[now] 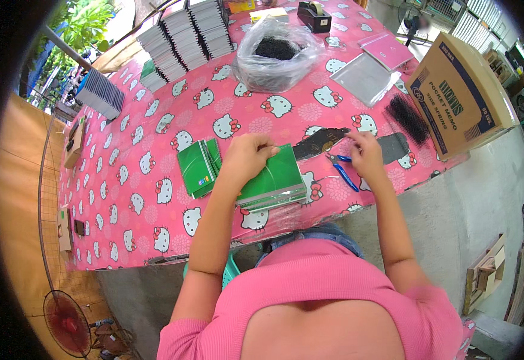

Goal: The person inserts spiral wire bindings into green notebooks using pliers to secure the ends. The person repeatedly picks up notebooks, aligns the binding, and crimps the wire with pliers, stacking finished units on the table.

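A stack of green notebooks (277, 180) lies near the table's front edge, its pale page edges toward me. My left hand (250, 157) rests on its far left part, fingers pinched at the top notebook's edge. My right hand (367, 157) is off to the right, its fingers pressed together at the end of a dark, worn patch (321, 143) on the table. Anything small in those fingers is too fine to tell. Blue-handled cutting pliers (345, 174) lie just left of that hand. Left of my left forearm sit a few more green notebooks (199, 168), with coils along one edge.
A clear plastic bag (253, 69) of black coils stands farther back, near tall notebook stacks (184, 39) and a tape dispenser (314, 17). To the right are a loose pile of black coils (407, 119), a clear plastic sheet (365, 79), a pink notebook (388, 51) and a cardboard box (460, 99).
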Demonstrator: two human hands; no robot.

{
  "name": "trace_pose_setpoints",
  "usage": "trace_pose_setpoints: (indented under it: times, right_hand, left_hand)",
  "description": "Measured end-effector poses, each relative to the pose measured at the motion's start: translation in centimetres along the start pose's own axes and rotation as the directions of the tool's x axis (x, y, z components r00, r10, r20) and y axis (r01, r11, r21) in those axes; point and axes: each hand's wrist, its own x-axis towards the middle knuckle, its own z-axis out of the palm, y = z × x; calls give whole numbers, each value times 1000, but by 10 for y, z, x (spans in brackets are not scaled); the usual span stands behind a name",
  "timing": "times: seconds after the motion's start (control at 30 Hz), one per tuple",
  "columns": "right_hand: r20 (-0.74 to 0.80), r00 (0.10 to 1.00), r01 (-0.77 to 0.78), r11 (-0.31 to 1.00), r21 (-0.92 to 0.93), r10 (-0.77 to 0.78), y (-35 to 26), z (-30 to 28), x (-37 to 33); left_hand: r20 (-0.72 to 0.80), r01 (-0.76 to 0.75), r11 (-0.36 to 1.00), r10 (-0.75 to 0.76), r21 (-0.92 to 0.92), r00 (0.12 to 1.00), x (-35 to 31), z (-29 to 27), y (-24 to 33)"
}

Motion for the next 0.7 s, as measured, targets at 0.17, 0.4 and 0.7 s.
trace_pose_setpoints:
  times: [0.17, 0.4, 0.7]
  right_hand:
    - [126, 990, 19, 960, 281, -57, -72, -15, -1]
    - [192, 976, 25, 928, 371, -103, -92, 0, 17]
    - [146, 926, 256, 860, 441, -350, -129, -36, 32]
  left_hand:
    - [-71, -19, 992, 10, -128, 997, -1, 11, -6]
    - [-362, -241, 970, 213, -33, 907, -17, 7, -1]
    - [-517, -261, 916, 390, 306, 762, -76, 11, 41]
